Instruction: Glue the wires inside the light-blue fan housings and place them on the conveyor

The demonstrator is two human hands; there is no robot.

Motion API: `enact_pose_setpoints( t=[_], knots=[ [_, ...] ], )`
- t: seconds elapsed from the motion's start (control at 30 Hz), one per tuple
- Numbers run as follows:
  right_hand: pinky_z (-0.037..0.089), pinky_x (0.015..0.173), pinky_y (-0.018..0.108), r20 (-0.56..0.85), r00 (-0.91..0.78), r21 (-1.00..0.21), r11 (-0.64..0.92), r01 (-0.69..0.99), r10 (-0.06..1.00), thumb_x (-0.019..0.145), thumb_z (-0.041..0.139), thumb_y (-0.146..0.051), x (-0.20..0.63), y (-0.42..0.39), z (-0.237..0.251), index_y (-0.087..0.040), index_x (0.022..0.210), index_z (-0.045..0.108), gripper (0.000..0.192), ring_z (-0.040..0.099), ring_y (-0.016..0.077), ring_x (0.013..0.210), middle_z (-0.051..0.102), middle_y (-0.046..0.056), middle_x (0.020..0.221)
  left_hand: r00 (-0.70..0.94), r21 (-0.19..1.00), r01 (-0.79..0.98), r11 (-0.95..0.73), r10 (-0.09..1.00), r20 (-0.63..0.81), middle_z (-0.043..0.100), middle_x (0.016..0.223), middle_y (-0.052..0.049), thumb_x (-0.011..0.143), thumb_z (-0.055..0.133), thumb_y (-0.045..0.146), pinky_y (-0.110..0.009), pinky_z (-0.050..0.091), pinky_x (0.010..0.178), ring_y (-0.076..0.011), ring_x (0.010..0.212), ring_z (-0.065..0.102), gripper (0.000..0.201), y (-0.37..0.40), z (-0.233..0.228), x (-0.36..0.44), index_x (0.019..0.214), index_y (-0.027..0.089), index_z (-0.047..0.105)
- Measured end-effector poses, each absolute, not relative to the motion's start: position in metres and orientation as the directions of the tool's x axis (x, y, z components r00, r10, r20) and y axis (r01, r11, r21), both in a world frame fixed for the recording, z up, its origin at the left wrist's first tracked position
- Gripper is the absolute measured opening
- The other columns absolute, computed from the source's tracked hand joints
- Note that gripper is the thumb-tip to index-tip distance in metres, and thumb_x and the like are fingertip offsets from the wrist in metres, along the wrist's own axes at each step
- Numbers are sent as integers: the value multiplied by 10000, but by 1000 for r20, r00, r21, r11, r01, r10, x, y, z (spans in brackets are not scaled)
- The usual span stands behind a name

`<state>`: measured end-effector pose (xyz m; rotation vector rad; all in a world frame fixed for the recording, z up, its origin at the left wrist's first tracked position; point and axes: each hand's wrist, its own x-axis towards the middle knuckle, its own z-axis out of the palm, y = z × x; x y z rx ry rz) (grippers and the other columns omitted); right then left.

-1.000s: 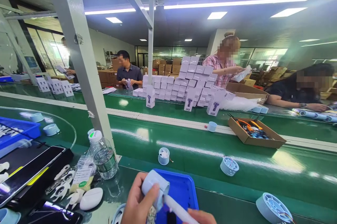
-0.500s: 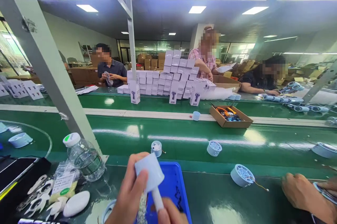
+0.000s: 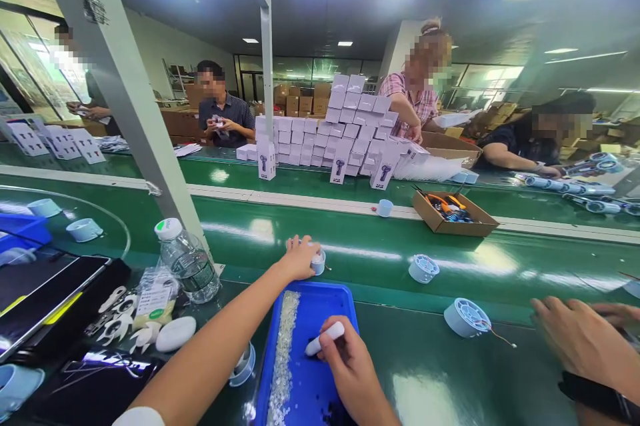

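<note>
Left hand (image 3: pixel 300 261): at a light-blue housing (image 3: pixel 319 265) on the green belt (image 3: pixel 240 259), just beyond the tray; fingers bent, grip on it cannot be confirmed.
Right hand (image 3: pixel 353 363): gripping a white pen-like tool (image 3: pixel 331 334), dark tip pointed down over the blue tray (image 3: pixel 347 299).
Progress: judged mid-cycle — no housing is under the tool.
Done: the housing right of the left hand and the nearer one beyond it show spoked faces, the nearer with a trailing lead (image 3: pixel 503 339); completion cannot be verified.
Left: clear pieces (image 3: pixel 284 359) and dark pieces (image 3: pixel 336 414) lie in the tray, judged unused stock.
Housings on this side and the belt: eight counted — one at the left hand, two right of it, one on the pale centre strip (image 3: pixel 340 205), two far left, one lower left corner, one beside the tray; a possible ninth is cut by the right edge.
Tool: one.
Tray pieces: too small to count.
Bottle (image 3: pixel 193 273): one.
Tool carton (image 3: pixel 455 223): one.
Co-worker's hands (image 3: pixel 585 339), right: two, partly cropped.
</note>
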<state>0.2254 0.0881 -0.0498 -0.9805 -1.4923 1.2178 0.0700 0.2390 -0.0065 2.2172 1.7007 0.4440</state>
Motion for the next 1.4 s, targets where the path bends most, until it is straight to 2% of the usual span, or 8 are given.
enact_pose_setpoints(
  t=[0.13,0.3,0.47,0.6,0.73,0.8,1.13,1.4],
  knots=[
    [458,632,262,183,-288,-972,217,90,940,928,462,-440,224,85,-54,-196,870,526,258,551,155,657,549,10,745,244,477,835,-275,961,127,539,1300,-101,869,585,315,-517,452,917,-272,1117,545,334,234,-4,77,1183,201,570],
    [454,638,263,185,-314,-965,233,123,931,933,440,-449,223,86,-54,-202,864,510,266,542,158,669,527,4,747,149,664,692,-284,956,253,554,1256,-90,853,604,299,-496,449,905,-260,1094,539,252,217,35,72,1080,191,609],
    [431,623,237,269,-341,-905,358,232,901,948,426,-381,226,82,-53,-212,799,468,228,513,143,652,498,-11,725,-22,896,361,-257,959,284,571,967,-37,841,593,309,-351,462,779,-181,862,550,130,173,87,52,862,182,578],
    [416,600,217,338,-401,-826,472,307,852,955,421,-320,229,81,-45,-214,830,478,174,506,131,633,507,-16,728,-123,980,49,-191,973,196,552,816,11,843,581,363,-273,437,712,-147,768,517,152,133,100,31,828,213,563],
    [417,576,193,428,-161,-833,458,310,889,962,422,-323,231,87,-42,-223,840,472,165,480,116,598,474,-38,697,-223,974,-188,-127,971,83,538,755,30,834,609,353,-214,425,645,-120,718,477,171,103,91,14,753,213,556],
    [415,563,188,444,-121,-828,459,321,888,959,431,-329,232,90,-44,-225,832,475,170,470,113,588,469,-42,689,-257,958,-265,-106,966,36,539,745,30,828,625,328,-201,428,631,-118,713,468,158,92,83,7,737,211,569],
    [411,560,211,413,-100,-840,421,342,905,953,433,-344,233,90,-50,-223,811,473,192,463,125,584,473,-32,679,-374,879,-473,-54,916,-145,605,772,15,758,688,241,-205,468,627,-135,740,518,78,77,56,-2,741,212,618],
    [436,560,232,368,-173,-860,405,309,913,929,480,-345,232,89,-48,-222,809,512,175,496,141,593,517,-11,691,-352,864,-503,7,911,-213,604,699,27,676,778,305,-192,463,596,-116,675,519,206,77,48,10,708,198,605]
  ],
)
